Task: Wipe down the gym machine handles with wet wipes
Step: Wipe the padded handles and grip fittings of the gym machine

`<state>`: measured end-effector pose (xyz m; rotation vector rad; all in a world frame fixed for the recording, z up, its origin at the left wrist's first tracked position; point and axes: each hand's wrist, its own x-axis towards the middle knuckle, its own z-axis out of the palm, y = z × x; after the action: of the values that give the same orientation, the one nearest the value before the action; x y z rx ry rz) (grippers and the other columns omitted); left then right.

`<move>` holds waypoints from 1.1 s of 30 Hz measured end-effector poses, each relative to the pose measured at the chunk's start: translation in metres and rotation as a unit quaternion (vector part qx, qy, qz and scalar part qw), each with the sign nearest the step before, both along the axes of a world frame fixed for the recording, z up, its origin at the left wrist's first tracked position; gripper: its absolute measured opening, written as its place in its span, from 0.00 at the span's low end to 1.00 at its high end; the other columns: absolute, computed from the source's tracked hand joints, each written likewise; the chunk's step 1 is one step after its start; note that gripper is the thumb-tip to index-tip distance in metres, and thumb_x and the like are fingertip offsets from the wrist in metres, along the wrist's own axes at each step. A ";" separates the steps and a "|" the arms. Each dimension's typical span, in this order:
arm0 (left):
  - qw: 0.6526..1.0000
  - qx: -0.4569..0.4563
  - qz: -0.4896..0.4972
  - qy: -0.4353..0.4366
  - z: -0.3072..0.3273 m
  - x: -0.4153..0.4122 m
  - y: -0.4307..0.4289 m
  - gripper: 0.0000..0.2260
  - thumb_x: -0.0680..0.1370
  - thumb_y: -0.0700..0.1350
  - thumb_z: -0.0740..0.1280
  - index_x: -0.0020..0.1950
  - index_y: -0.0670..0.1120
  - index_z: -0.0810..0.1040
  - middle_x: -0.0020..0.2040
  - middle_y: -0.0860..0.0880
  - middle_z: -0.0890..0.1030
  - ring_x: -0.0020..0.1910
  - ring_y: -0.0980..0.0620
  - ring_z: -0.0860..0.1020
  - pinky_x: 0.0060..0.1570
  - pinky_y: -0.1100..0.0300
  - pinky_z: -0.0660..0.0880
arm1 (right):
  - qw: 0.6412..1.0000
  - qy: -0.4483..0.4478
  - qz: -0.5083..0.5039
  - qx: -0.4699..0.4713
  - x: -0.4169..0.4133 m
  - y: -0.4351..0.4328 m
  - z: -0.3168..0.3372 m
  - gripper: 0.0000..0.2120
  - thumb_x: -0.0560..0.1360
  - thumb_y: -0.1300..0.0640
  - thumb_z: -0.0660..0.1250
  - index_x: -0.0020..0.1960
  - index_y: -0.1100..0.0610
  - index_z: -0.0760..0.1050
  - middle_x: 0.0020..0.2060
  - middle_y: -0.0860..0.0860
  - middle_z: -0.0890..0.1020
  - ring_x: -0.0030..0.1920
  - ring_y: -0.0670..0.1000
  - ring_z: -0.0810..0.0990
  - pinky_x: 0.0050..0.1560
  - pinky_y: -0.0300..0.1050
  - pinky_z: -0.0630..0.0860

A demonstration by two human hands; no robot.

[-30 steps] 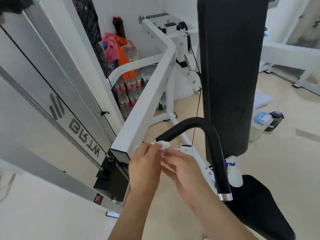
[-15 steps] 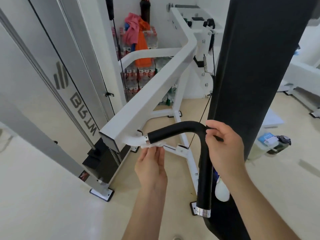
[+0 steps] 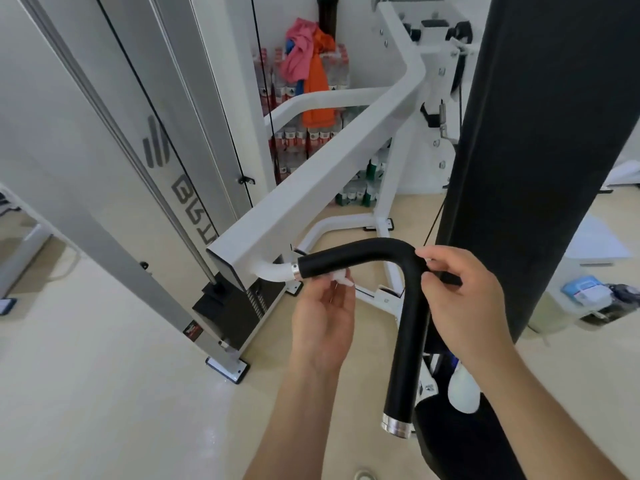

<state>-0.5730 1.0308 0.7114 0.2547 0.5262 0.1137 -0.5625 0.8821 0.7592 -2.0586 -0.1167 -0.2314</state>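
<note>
Our left hand (image 3: 320,317) sits at the centre of the frame, palm up, fingers curled loosely upward. Our right hand (image 3: 464,296) reaches in from the lower right, knuckles up, thumb and fingers pinched together at centre-right.

Two bare forearms are being shown rising from the bottom edge, each ending in a bare hand: the left hand (image 3: 323,315) and the right hand (image 3: 465,292). No sleeve is being worn over either forearm as far as the frame reaches. No glove, ring, watch or band is being seen on the hands or wrists
</note>
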 end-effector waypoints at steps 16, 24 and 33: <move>0.880 0.326 -0.334 -0.086 0.000 0.026 -0.031 0.11 0.80 0.36 0.58 0.56 0.37 0.79 0.48 0.42 0.78 0.43 0.50 0.75 0.45 0.59 0.69 | 0.994 0.042 0.039 -0.094 0.012 -0.019 0.008 0.15 0.77 0.62 0.62 0.58 0.47 0.79 0.50 0.40 0.81 0.46 0.42 0.80 0.42 0.21 0.70; 0.786 0.462 -0.402 -0.086 0.001 0.012 -0.019 0.15 0.80 0.36 0.59 0.46 0.46 0.85 0.42 0.50 0.83 0.44 0.53 0.78 0.54 0.54 0.71 | 0.972 0.021 0.089 -0.216 0.008 -0.019 0.018 0.18 0.78 0.57 0.63 0.67 0.46 0.73 0.42 0.36 0.73 0.37 0.39 0.72 0.42 0.28 0.71; 0.713 0.586 -0.382 -0.049 0.006 -0.012 -0.024 0.12 0.79 0.38 0.62 0.46 0.46 0.85 0.45 0.48 0.85 0.48 0.53 0.81 0.52 0.63 0.74 | 0.985 0.026 0.058 -0.163 -0.026 -0.021 0.000 0.22 0.76 0.61 0.67 0.68 0.50 0.72 0.62 0.43 0.78 0.57 0.43 0.79 0.58 0.30 0.71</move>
<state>-0.5846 1.0069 0.7171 1.6991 0.1305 -0.3819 -0.5884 0.8614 0.7591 -2.3711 -0.2560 -0.0891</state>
